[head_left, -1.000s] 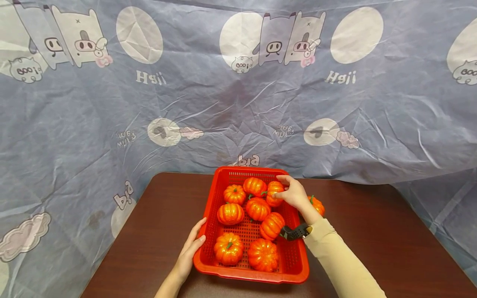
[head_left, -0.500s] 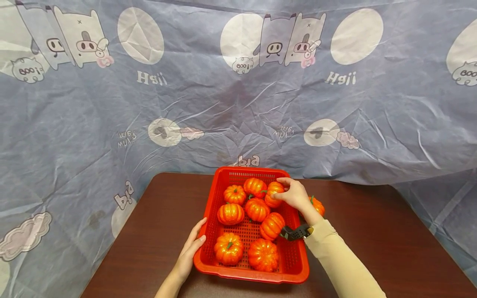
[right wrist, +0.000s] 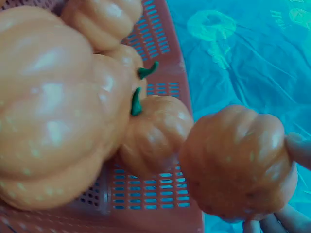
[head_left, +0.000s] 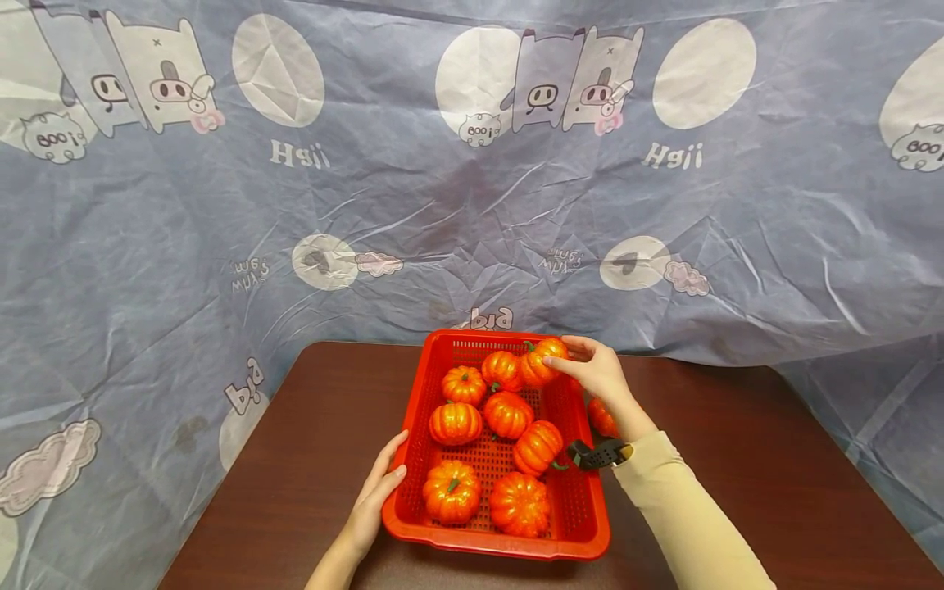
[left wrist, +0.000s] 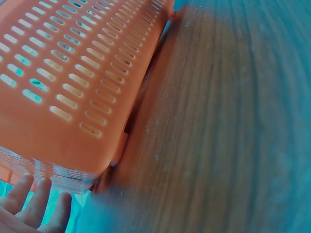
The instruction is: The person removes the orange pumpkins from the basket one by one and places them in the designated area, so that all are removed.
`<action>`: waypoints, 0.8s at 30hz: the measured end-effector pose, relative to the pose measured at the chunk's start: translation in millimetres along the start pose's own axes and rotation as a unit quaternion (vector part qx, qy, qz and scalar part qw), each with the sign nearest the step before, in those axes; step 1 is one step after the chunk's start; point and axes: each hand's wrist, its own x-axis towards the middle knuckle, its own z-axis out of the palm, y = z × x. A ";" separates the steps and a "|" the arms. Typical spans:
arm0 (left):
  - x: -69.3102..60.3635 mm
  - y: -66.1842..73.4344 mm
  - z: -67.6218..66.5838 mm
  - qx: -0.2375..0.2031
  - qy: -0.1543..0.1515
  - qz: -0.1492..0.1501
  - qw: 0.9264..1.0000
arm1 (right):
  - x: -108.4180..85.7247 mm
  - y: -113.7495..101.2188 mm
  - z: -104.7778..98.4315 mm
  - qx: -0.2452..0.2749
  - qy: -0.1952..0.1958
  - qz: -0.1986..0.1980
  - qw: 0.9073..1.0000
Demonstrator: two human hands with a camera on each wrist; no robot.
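Observation:
My right hand [head_left: 601, 377] pinches a small glossy orange pumpkin [head_left: 544, 362] between thumb and fingers, over the far right part of a red plastic basket [head_left: 509, 547]. In the right wrist view that pumpkin [right wrist: 238, 165] hangs apart from the basket floor, with fingertips [right wrist: 299, 150] at its side. My left hand [head_left: 372, 500] rests against the basket's left side with fairly straight fingers. The left wrist view has those fingers [left wrist: 39, 199] close by the slotted wall [left wrist: 63, 63]. Several more pumpkins, such as one near the front [head_left: 451, 492], lie inside the basket.
Beyond the basket's right side, another pumpkin [head_left: 603, 418] sits partly hidden behind my right wrist, which wears a black strap [head_left: 597, 453]. The basket stands on a dark brown table [head_left: 737, 459]. A grey-blue printed cloth [head_left: 472, 213] hangs behind the table.
My right hand has lifted the far right pumpkin up from among the others and tilted it. The left hand and basket stay nearly where they were.

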 end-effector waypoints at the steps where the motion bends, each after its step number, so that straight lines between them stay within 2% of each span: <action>1: 0.0 0.0 -0.2 -0.001 -0.001 0.000 1.000 | 0.2 -0.8 -2.3 0.007 0.006 0.001 1.000; 7: 0.0 0.1 -0.4 -0.006 -0.006 0.002 1.000 | -1.6 -2.4 -16.0 0.024 0.040 -0.016 0.999; 13: -0.3 0.5 0.1 -0.008 -0.005 0.000 1.000 | -5.9 4.9 -30.3 0.035 0.079 -0.029 0.996; 24: -0.4 1.2 0.5 0.005 0.000 -0.005 1.000 | -17.9 25.3 -56.9 0.055 0.140 -0.024 0.988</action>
